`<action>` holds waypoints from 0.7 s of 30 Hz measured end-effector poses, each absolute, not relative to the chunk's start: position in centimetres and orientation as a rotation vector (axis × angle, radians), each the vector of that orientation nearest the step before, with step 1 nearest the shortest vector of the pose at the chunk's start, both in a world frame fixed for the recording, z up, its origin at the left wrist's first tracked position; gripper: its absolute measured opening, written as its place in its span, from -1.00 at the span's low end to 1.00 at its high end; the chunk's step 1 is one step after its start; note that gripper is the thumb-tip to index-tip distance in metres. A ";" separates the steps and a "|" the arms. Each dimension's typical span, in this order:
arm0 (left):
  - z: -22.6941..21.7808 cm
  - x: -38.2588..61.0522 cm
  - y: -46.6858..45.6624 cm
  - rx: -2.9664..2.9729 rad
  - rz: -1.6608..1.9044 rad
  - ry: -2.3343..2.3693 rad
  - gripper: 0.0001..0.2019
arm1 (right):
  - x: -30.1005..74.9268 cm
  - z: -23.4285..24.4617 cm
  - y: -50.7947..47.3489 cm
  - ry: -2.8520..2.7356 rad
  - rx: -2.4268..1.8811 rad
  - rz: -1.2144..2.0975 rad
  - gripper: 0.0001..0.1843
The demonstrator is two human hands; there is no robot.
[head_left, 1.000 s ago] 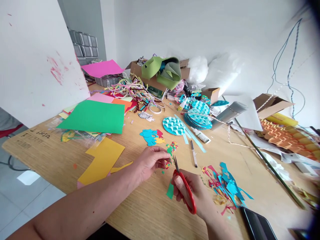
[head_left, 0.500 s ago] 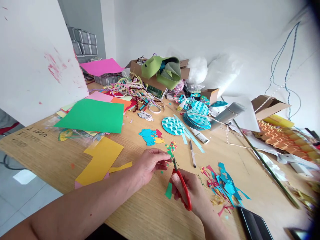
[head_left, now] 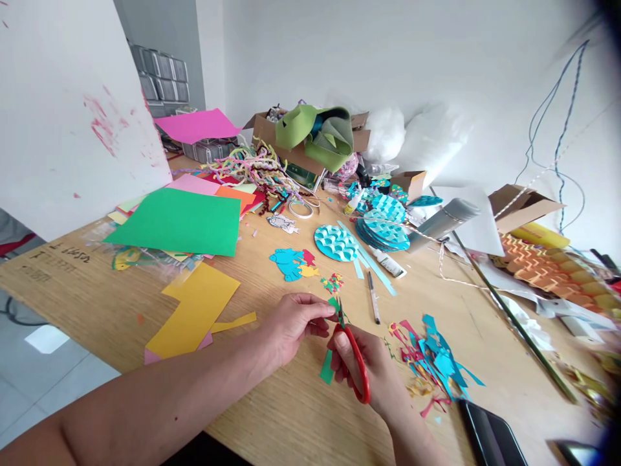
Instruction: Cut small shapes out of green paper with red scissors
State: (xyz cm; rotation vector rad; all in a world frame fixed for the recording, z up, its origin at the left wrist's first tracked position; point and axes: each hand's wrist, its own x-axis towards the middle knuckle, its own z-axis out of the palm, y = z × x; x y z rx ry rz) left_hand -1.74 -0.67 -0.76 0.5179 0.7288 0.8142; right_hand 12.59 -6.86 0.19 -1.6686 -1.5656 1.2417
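Paper (head_left: 333, 302), small, flat and green, is being pinched between the thumb and forefinger of the left hand (head_left: 291, 325), above the wood-grained worktop (head_left: 272, 414). Scissors (head_left: 360, 366) with smooth red handles are being gripped by the closed fingers of the right hand (head_left: 377, 364); their thin, pointed metal blades are being held just beside the paper, and whether it is being touched cannot be told. Under the right hand, a straight-edged green strip (head_left: 326, 369) is being partly covered. Beyond the hands, a heap of tiny many-coloured bits (head_left: 332, 283) is lying near flat fish shapes (head_left: 287, 263), which are being overlapped in blue, red and yellow. To the right, a tangle of thin, curling scraps (head_left: 442, 357) is being spread near a glossy black phone (head_left: 490, 433). Compared with half a second ago, the left hand is being held slightly nearer to the body, so that a wider gap is being left before the heap, and a green speck, earlier in view below its fingers, is being hidden.
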 end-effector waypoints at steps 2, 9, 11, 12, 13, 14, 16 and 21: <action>-0.8 -1.7 -0.7 0.510 0.817 0.720 -0.79 | 12.6 0.1 -6.9 -1.562 -1.663 1.240 -0.45; -0.8 -1.6 -0.9 0.505 0.819 0.704 -0.80 | 12.7 0.2 -6.8 -1.557 -1.659 1.244 -0.46; -0.8 -1.6 -0.9 0.506 0.818 0.706 -0.80 | 12.6 0.3 -6.8 -1.567 -1.660 1.238 -0.45; -0.8 -1.6 -0.9 0.506 0.819 0.707 -0.80 | 12.6 0.3 -6.7 -1.571 -1.658 1.237 -0.45; -0.8 -1.6 -0.9 0.506 0.819 0.705 -0.80 | 12.6 0.3 -6.7 -1.572 -1.657 1.236 -0.45; -0.8 -1.6 -0.8 0.506 0.820 0.703 -0.81 | 12.7 0.3 -6.7 -1.570 -1.655 1.236 -0.45; -0.8 -1.6 -0.8 0.505 0.820 0.698 -0.81 | 12.8 0.3 -6.8 -1.568 -1.647 1.236 -0.47; -0.9 -1.6 -0.7 0.497 0.819 0.696 -0.82 | 13.0 0.2 -6.9 -1.568 -1.660 1.230 -0.49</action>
